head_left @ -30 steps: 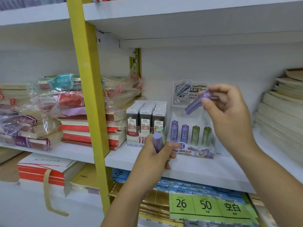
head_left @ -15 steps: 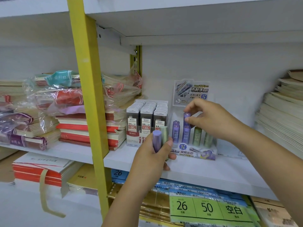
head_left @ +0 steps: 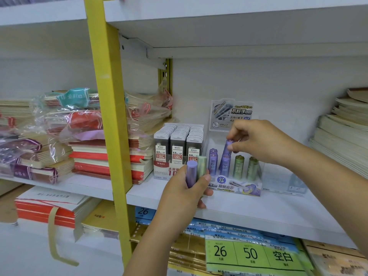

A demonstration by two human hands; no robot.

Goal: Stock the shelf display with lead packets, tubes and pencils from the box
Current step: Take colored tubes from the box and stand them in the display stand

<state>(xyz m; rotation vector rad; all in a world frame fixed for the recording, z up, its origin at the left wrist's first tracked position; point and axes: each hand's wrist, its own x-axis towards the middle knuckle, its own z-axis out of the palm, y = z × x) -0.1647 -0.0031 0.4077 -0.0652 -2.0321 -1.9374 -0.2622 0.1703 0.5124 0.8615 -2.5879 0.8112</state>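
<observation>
White laminate forms the shelf (head_left: 258, 208) that carries the display stand (head_left: 239, 188), the marker for everything else. Left of the stand rises a yellow post (head_left: 107, 116), and beyond it lie stacks of red-spined notebooks (head_left: 89, 162), some in clear wrap. Well to the right of the stand sit piles of cream paper (head_left: 342, 140). Just beside the stand's left side is a carton of lead packets (head_left: 178, 152), packed in three rows. Inside the stand, two purple tubes (head_left: 212, 162) and two green tubes (head_left: 238, 166) stand upright in the front row. The right hand (head_left: 260, 142) hangs over the stand's middle, fingertips pinching the top of a tilted purple tube (head_left: 227, 148) whose lower end dips behind the front row. The left hand (head_left: 187, 194) sits just before the stand's left corner, fingers wrapped round a lilac tube (head_left: 191, 173) and a pale green tube (head_left: 201, 166), both upright.
</observation>
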